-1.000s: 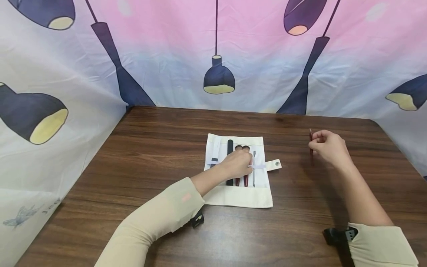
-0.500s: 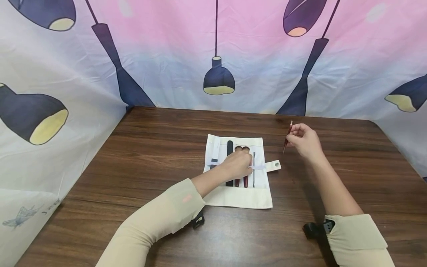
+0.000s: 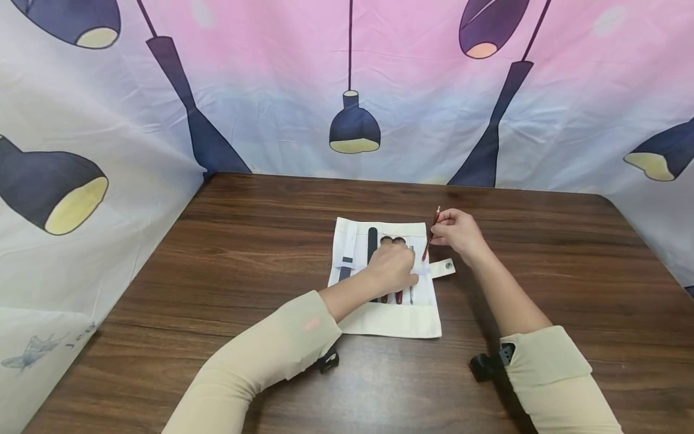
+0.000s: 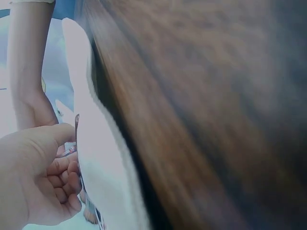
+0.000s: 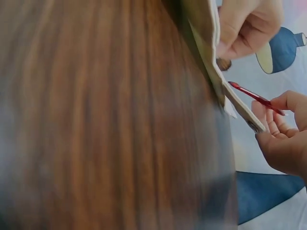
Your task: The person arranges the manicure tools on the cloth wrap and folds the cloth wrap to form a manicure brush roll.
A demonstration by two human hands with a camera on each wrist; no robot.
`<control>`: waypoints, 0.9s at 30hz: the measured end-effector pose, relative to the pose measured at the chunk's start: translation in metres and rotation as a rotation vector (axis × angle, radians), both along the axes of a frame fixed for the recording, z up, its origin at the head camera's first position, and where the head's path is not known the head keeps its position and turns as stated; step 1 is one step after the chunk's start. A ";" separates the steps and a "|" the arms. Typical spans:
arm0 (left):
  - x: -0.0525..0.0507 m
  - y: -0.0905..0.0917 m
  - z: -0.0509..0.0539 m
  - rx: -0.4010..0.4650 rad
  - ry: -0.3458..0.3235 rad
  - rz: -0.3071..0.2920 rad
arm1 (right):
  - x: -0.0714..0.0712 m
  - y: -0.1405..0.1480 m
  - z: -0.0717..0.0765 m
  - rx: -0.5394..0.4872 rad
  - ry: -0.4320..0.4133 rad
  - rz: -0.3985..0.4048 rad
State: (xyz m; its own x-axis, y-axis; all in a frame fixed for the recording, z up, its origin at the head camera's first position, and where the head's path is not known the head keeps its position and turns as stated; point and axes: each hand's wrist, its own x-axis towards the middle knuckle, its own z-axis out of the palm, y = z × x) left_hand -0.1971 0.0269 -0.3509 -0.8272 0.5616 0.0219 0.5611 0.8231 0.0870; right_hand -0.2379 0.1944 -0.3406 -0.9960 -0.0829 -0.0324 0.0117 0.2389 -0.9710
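A cream fabric tool roll (image 3: 387, 320) lies unfolded on the table. My left hand (image 3: 391, 266) is over its middle, fingers curled, thumb and index finger at the white elastic band (image 3: 425, 271); the exact hold is partly hidden. Beneath that hand are two brushes (image 3: 399, 297) with dark red handles, a black flat stick (image 3: 372, 244) and a thin metal cuticle pusher (image 3: 411, 294). At the roll's right edge my right hand (image 3: 459, 232) pinches a slim dark red tool (image 5: 249, 92) with a pale upper tip. Its lower end points down toward the roll, beside the band.
A snap tab (image 3: 443, 268) sticks out from the roll's right side. A white and dark flat stick (image 3: 347, 261) sits in the roll's left part. Brown wooden table (image 3: 244, 259) surrounds the roll, with a printed curtain (image 3: 282, 120) behind it.
My right hand has moved left with the dark red tool, from the table's right side to the roll's edge. My left hand has shifted slightly right, its thumb now more spread.
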 end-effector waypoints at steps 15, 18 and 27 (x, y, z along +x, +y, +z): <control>-0.002 0.010 -0.001 -0.009 -0.008 -0.018 | 0.000 -0.007 -0.008 0.137 -0.150 0.056; -0.002 0.012 -0.002 0.002 -0.015 -0.010 | 0.002 -0.009 -0.008 0.165 -0.171 0.080; -0.002 0.012 -0.003 0.020 -0.035 0.003 | 0.008 -0.009 -0.008 0.326 -0.157 0.125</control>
State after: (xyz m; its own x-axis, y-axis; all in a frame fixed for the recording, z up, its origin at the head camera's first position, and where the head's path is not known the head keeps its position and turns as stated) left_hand -0.1989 0.0386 -0.3541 -0.8291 0.5590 0.0044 0.5552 0.8226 0.1229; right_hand -0.2298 0.1853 -0.3484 -0.9597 -0.1636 -0.2286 0.1055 0.5442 -0.8323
